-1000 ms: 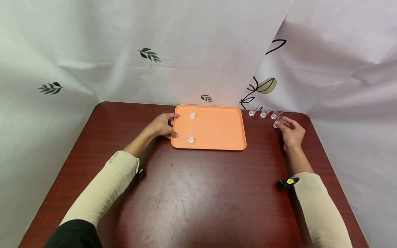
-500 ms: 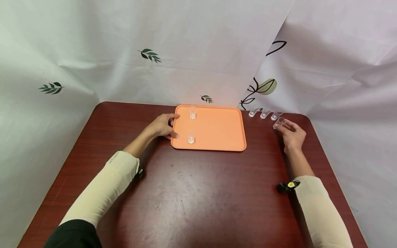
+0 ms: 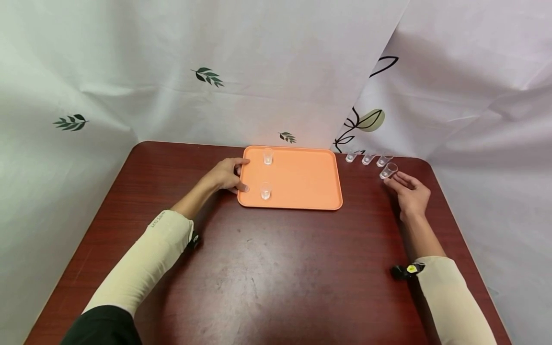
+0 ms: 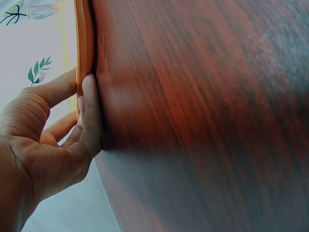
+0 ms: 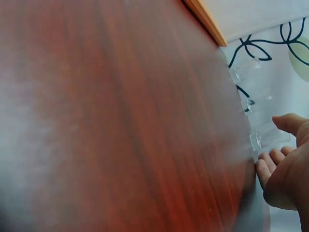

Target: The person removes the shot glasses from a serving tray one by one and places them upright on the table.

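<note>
While the left hand (image 3: 225, 176) grips the left edge of the orange tray (image 3: 302, 184), thumb over the rim and fingers curled against its side, the right hand (image 3: 411, 194) lies on the table (image 3: 267, 273) well to the right. From the left wrist, the fingers (image 4: 89, 111) press flat along the tray's rim (image 4: 83, 43) where it meets the wood.

Two clear cups stand on the tray, both near its left side: one (image 3: 268, 156) by the far edge, one (image 3: 265, 190) by the near edge, just beside the left thumb.

Off the tray, near the table's far right corner, three more cups sit in a row (image 3: 367, 158) against the white cloth (image 3: 453, 105). A fourth cup (image 3: 388, 170) stands just in front of that row's right end. The right hand's fingers are loosely extended toward this cup, with the fingertips (image 3: 393, 182) just beside it; whether they touch it cannot be told from the head view. From the right wrist, the fingers (image 5: 268, 166) hang relaxed next to a cup (image 5: 263, 138) and close around nothing, with the thumb apart above.

Both forearms wear cream sleeves (image 3: 146, 261), and a small black device (image 3: 405, 271) sits at the right wrist.
</note>
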The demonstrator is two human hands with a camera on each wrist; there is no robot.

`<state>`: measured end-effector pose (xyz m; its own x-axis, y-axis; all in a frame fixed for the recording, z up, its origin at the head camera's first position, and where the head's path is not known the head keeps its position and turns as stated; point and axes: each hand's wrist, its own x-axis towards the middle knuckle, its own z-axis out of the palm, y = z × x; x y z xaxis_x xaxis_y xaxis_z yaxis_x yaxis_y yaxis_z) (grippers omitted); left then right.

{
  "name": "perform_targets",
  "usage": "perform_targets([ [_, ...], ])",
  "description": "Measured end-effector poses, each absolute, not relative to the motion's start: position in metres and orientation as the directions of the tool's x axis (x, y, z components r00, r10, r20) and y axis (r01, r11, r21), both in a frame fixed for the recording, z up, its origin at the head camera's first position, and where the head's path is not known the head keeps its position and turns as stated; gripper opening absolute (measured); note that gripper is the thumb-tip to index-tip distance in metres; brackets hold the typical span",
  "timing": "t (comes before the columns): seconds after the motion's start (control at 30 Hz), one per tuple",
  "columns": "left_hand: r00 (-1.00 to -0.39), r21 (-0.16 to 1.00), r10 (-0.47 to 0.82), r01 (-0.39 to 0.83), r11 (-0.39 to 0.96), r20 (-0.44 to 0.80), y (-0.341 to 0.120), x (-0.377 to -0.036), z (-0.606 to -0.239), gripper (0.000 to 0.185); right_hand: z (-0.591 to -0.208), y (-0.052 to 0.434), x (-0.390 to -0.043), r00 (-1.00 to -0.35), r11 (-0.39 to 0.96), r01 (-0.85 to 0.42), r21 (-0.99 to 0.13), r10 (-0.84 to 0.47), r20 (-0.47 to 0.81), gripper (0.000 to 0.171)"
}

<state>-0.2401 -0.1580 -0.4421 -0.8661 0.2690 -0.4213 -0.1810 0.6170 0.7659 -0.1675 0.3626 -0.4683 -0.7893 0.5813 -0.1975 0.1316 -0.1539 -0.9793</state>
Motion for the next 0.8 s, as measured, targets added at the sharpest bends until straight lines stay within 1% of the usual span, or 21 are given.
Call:
perform_targets([
  [0.17, -0.866, 0.768, 0.268, -0.184, 0.613, -0.422, -0.158, -0.240, -0.442, 0.102, -0.467, 0.358, -0.161, -0.807, -0.143, 0.146, -0.979, 0.555, -0.201, 0.043],
  [0.33, -0.865, 0.769, 0.272, -0.182, 0.613, -0.421, -0.158, -0.240, -0.442, 0.102, -0.468, 0.350, -0.156, -0.832, -0.147, 0.151, -0.978, 0.516, -0.205, 0.040],
  [0.47, -0.862, 0.768, 0.275, -0.184, 0.613, -0.426, -0.158, -0.239, -0.441, 0.103, -0.469, 0.342, -0.154, -0.852, -0.137, 0.148, -0.980, 0.485, -0.196, 0.041],
  [0.63, -0.859, 0.770, 0.276, -0.191, 0.609, -0.431, -0.158, -0.239, -0.441, 0.103, -0.471, 0.330, -0.154, -0.877, -0.067, 0.153, -0.986, 0.450, -0.167, 0.045],
  [0.8, -0.861, 0.784, 0.278, -0.198, 0.588, -0.426, -0.158, -0.240, -0.442, 0.104, -0.471, 0.318, -0.157, -0.898, -0.012, 0.153, -0.988, 0.415, -0.144, 0.052],
])
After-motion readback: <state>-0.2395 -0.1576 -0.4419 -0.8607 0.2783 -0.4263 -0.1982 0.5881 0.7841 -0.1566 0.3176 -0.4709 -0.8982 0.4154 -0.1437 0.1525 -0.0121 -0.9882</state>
